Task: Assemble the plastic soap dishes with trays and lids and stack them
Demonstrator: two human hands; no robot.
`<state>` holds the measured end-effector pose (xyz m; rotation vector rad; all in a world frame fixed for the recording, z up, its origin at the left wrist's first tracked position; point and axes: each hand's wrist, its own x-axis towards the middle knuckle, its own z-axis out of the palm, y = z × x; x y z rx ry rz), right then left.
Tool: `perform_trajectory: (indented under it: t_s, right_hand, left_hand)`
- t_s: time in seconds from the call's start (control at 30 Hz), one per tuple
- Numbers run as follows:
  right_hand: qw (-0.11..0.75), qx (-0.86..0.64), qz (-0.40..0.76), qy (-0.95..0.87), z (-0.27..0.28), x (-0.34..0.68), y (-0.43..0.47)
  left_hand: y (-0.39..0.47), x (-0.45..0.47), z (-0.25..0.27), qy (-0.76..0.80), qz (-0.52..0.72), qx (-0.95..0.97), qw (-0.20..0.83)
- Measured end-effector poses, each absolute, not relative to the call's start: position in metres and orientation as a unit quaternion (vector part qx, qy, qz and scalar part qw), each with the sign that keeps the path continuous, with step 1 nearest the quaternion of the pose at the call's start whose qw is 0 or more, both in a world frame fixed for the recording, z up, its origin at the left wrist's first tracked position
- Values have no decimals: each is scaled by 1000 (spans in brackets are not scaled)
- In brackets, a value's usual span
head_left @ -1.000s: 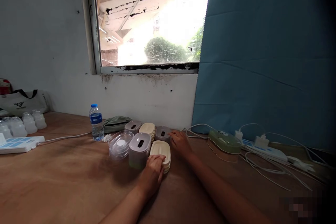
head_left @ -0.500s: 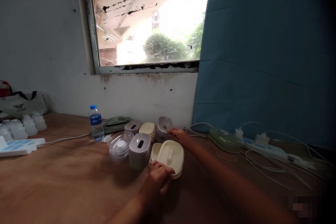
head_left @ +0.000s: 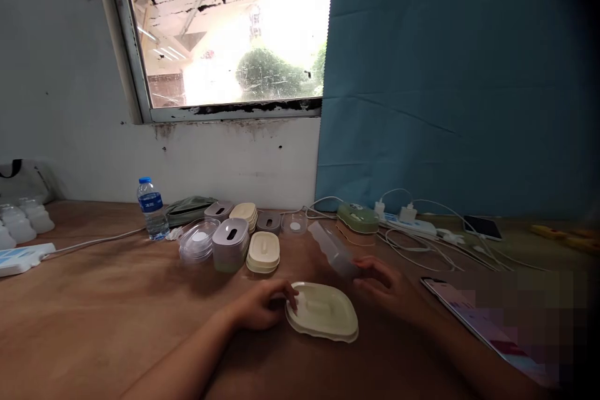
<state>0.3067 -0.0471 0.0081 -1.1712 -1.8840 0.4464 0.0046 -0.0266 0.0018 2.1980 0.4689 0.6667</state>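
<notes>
My left hand [head_left: 267, 305] pinches the left edge of a cream oval lid [head_left: 325, 312], which has a raised grip in its middle. The lid is tilted low over the brown table. In my right hand [head_left: 387, 284] is a translucent pale container [head_left: 335, 254], tipped on its side and smeared by motion. Behind them stand a short stack of cream lids [head_left: 263, 253], a lavender container stack with a slotted top [head_left: 230, 244], and a pile of clear lids [head_left: 199, 240]. A second cream stack [head_left: 244, 215] sits farther back.
A water bottle [head_left: 152, 209] and a grey-green pouch [head_left: 190, 209] stand at the back left. Toward the right lie a green case [head_left: 357, 219], a power strip [head_left: 419, 224] with loose cables, and a phone [head_left: 482, 325]. White bottles [head_left: 37, 215] are far left.
Both hands have moved nearer and apart. The cream lid has left its stack with my left hand; my right hand has pulled the translucent container from the back row. The view has turned right.
</notes>
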Motion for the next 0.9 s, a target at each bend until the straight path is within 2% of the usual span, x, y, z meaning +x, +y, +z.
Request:
perform_trajectory:
  t_s: [0.2,0.3,0.37,0.57,0.7,0.9]
  right_hand:
    - [324,-386,147,-851,17,292,-65]
    - [261,-355,136,-888,17,285,-68]
    - [248,-356,129,-892,15,284,-69]
    - [270,-382,149,-871,7,289,-67]
    - [305,-403,213,-836,1,291,-65]
    - [321,-401,201,-834,7,292,-68]
  left_hand:
    - [-15,2,-5,231,435,758,428]
    - [-17,4,-5,212,392,729,519]
    - [-21,6,-5,210,343,737,543]
    - [-32,18,-2,263,362,772,451]
    - [-36,25,-3,307,403,777,373]
    - [-39,33,-4,318,404,779,359]
